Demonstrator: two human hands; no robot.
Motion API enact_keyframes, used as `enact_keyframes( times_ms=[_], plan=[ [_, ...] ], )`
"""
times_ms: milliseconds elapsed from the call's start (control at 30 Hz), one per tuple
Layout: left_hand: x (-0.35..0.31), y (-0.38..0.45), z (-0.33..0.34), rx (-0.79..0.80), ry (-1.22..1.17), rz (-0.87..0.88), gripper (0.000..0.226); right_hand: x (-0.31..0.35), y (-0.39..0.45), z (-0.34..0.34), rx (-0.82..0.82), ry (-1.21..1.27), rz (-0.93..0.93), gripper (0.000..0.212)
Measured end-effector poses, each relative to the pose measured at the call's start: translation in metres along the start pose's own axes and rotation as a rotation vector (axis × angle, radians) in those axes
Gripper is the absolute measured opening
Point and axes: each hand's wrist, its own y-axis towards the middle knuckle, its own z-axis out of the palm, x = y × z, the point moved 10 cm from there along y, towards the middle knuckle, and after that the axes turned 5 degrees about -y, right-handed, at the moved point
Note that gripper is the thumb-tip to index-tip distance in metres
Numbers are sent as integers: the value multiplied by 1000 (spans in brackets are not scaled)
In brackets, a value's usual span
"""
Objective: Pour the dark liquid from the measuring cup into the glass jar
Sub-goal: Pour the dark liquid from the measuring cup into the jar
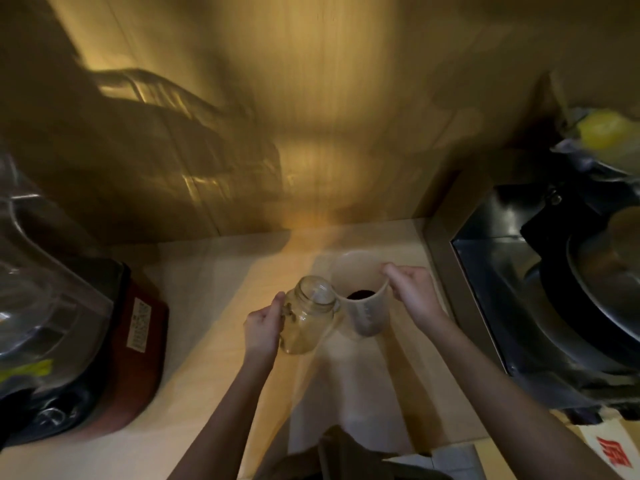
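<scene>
The jar (pixel 310 315) sits over the pale counter (pixel 214 306) near the middle of the view, and everything else is placed from it. It is clear glass with a handle on its left side, and its open mouth faces up and a little away from the person, so its long axis runs close to upright with the top leaning toward the back wall. Whether its base rests on the counter or is lifted cannot be told. The left hand (pixel 263 329) is closed around the jar's handle, thumb on top.

Just right of the jar, touching it at the rim, is the cup (pixel 362 299), a translucent plastic measuring cup with printed marks on its near side. Its mouth opens upward and its axis is also near upright, tapering down to a narrower base. A small pool of dark liquid (pixel 360 294) lies at its bottom. The right hand (pixel 414 294) grips the cup's right side, fingers curled over the rim or a handle there; blur hides which.

Left of the jar stands a blender (pixel 69 327) with a dark red base. Far right of the jar is a metal sink (pixel 502 306) holding a pan (pixel 602 271). The whole view is motion-blurred and dim.
</scene>
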Motion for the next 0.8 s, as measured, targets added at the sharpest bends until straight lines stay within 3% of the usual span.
enact_keyframes(
  times_ms=[100, 233, 367, 467, 567, 800],
  plan=[
    [-30, -9, 7, 81, 7, 47, 51, 29, 4, -9, 46, -48, -69, 38],
    [-82, -20, 8, 133, 18, 187, 46, 80, 18, -24, 99, -120, -100, 64],
    [-143, -37, 16, 227, 89, 312, 47, 153, 23, -43, 94, -177, -254, 51],
    [-182, -49, 18, 293, 126, 311, 44, 199, 19, -52, 87, -213, -442, 53],
    [-215, -58, 19, 333, 145, 343, 45, 228, 14, -59, 44, -317, -515, 47],
    [-266, -68, 7, 167, 231, 438, 43, 300, -9, -71, -125, -549, -691, 48]
  ],
)
